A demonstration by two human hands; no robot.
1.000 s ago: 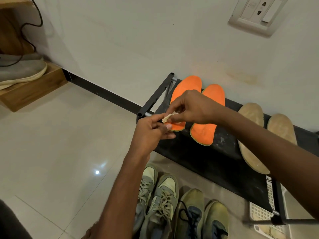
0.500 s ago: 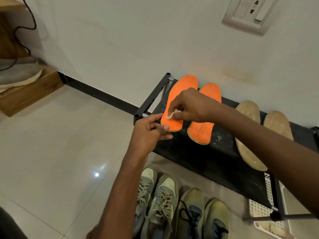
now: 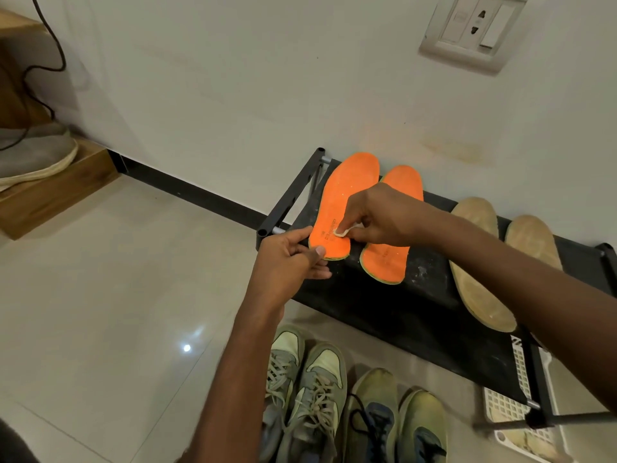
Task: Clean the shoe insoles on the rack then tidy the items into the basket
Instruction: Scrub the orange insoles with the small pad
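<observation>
Two orange insoles lie side by side on the black shoe rack [image 3: 400, 309]: the left orange insole [image 3: 347, 192] and the right orange insole [image 3: 387, 262]. My left hand [image 3: 287, 262] pinches the heel end of the left one, thumb on top. My right hand [image 3: 380, 218] presses a small whitish wipe [image 3: 342, 231] onto that insole's heel area. Two tan insoles [image 3: 477, 262] rest further right on the rack, one partly behind my right forearm. A white plastic basket [image 3: 507, 406] sits under the rack's right end.
Two pairs of sneakers [image 3: 327, 396] stand on the tiled floor in front of the rack. A wooden step with a grey shoe [image 3: 33, 155] and a black cable is at the far left. A wall socket [image 3: 474, 28] is above the rack.
My hands were together at the insole's heel with the wipe between them; now my left hand holds the heel and my right has carried the wipe up onto the insole's surface.
</observation>
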